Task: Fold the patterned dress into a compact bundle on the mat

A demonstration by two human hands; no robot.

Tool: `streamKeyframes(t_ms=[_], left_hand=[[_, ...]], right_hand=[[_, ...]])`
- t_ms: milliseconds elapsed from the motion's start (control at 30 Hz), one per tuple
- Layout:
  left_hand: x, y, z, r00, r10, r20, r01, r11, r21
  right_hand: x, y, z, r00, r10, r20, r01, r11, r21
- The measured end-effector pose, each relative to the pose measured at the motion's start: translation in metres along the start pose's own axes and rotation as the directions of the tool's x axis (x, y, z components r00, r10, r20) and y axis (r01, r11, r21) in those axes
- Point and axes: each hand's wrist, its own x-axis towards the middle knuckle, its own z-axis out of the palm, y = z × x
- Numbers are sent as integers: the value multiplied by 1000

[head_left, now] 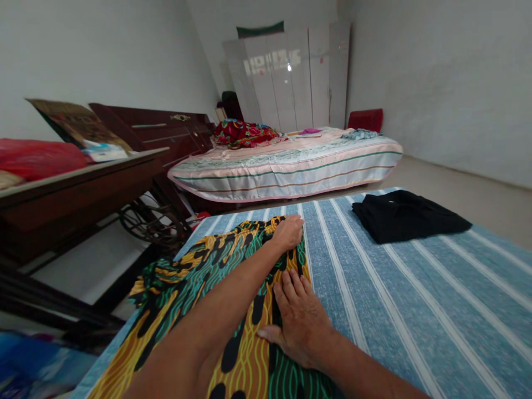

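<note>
A patterned garment (249, 327) in yellow, green and black lies spread on the blue striped cover (374, 299). My left hand (288, 231) is closed at the garment's far right corner, its fingers curled on the cloth. My right hand (301, 318) lies flat nearer to me, fingers stretched out, pressing the right part of the garment. My left forearm crosses over the garment and hides part of its middle. Bunched cloth shows along the garment's left side. Apart from both hands, a folded black garment (409, 216) rests at the far right of the cover.
Beyond the cover stands a bed (286, 172) with a red floral blanket (245, 134). On the left is a treadle table (83, 180) bearing a red plastic bag (41, 159). A pale wardrobe (286, 77) stands against the far wall, near a red object (366, 119).
</note>
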Motion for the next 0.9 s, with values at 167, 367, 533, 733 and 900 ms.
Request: streamKeyframes(t_ms=[167, 367, 533, 733, 900], left_hand=[[-42, -20, -29, 990, -136, -32, 137, 991, 2], [-93, -29, -36, 947, -318, -34, 318, 948, 2], [-94, -35, -23, 838, -544, -36, 538, 836, -110], [-86, -62, -11, 678, -735, -20, 684, 641, -348], [-90, -68, -1, 574, -812, 104, 689, 410, -598]], right_hand=[[0, 0, 0, 1000, 4, 23, -4, 1000, -12], [-2, 0, 2, 1000, -8, 6, 8, 999, -33], [-2, 2, 4, 1000, -11, 12, 12, 999, -49], [-2, 2, 3, 1000, -12, 12, 13, 999, -50], [-2, 1, 2, 1000, -4, 18, 5, 999, -47]])
